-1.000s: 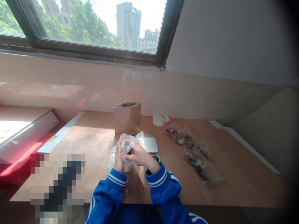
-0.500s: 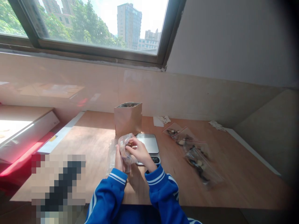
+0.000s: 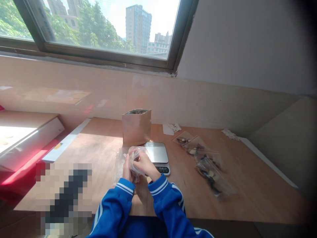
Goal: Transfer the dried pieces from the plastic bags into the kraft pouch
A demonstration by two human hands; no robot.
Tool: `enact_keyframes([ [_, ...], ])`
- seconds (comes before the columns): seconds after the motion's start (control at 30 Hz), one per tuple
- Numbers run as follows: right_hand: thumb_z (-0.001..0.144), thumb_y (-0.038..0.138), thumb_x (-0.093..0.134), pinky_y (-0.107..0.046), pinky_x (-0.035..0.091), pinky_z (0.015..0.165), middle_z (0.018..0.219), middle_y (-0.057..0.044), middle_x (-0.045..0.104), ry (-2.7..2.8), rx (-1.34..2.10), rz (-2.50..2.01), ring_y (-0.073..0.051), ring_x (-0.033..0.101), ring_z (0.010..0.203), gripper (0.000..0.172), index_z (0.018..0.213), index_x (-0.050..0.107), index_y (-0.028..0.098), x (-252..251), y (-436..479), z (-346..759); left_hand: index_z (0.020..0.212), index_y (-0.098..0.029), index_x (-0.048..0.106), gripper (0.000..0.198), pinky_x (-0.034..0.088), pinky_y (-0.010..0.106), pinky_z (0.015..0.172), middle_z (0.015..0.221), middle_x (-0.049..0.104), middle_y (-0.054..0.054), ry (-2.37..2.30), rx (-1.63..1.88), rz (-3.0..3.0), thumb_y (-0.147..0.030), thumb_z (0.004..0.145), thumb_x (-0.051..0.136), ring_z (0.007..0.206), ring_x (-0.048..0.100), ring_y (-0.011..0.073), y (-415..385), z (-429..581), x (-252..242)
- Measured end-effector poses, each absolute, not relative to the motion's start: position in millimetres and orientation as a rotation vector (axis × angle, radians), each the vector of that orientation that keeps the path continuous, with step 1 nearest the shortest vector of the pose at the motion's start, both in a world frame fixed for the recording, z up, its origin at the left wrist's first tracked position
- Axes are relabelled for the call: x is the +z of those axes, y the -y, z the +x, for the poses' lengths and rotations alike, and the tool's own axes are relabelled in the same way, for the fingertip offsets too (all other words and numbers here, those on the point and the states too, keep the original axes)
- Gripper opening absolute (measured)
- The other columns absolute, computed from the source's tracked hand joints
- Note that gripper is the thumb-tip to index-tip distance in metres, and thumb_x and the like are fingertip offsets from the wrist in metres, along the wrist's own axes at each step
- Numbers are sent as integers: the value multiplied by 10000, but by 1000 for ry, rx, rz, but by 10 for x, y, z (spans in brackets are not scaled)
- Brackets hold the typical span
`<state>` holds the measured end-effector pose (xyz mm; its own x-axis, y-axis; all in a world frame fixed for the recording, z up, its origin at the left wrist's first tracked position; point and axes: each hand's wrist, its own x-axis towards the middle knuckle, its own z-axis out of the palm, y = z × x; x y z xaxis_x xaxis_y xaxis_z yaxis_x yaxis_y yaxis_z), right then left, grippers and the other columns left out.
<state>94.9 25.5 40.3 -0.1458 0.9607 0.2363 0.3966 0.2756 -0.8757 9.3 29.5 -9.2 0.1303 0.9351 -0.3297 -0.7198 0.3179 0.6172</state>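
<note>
My left hand [image 3: 127, 168] is closed around the side of a clear plastic bag [image 3: 136, 152], held over the table in front of me. The fingers of my right hand [image 3: 146, 164] are bent into the mouth of that bag; its film covers the fingertips, and what they grip is hidden. A digital scale [image 3: 156, 152] with a bare metal plate stands just right of the bag. Behind both hands stands an upright brown paper pouch [image 3: 136, 128], its top gaping and dark contents showing. More clear plastic film [image 3: 119, 165] lies flat beside my left hand.
On the right of the wooden table [image 3: 247, 178] lie several zip bags with small dark and pale pieces, the nearest bag [image 3: 214, 180] being largest. Crumpled tissue [image 3: 175, 127] lies at the back. A blurred-out patch [image 3: 66, 195] covers the left front.
My right hand has moved slightly left and deeper into the bag, and the brown piece seen at its fingertips is now out of sight. The bag's film has folded over the fingers.
</note>
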Motion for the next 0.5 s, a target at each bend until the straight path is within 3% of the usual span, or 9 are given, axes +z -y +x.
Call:
enact_keyframes([
  [0.13,702,31,531,-307,467,814,945,-25,633,1690,803,-1250,-166,585,863,320,965,613,194,382,-293,894,1172,-113,586,443,528,311,852,1026,687,120,-756,1255,291,-414,860,489,989,641,234,-287,88,-74],
  [0.37,749,129,581,-346,455,864,919,-38,662,1637,780,-1240,-196,590,907,155,864,663,195,418,-283,957,1131,-124,595,405,552,267,738,916,705,88,-757,1223,265,-405,857,495,844,672,192,-320,32,-133],
  [0.5,754,177,580,-316,492,827,987,-39,672,1486,947,-1130,-178,624,893,242,984,654,193,461,-234,1033,1188,-153,556,356,547,262,736,911,704,79,-735,1239,265,-294,868,491,819,674,178,-384,3,-155],
])
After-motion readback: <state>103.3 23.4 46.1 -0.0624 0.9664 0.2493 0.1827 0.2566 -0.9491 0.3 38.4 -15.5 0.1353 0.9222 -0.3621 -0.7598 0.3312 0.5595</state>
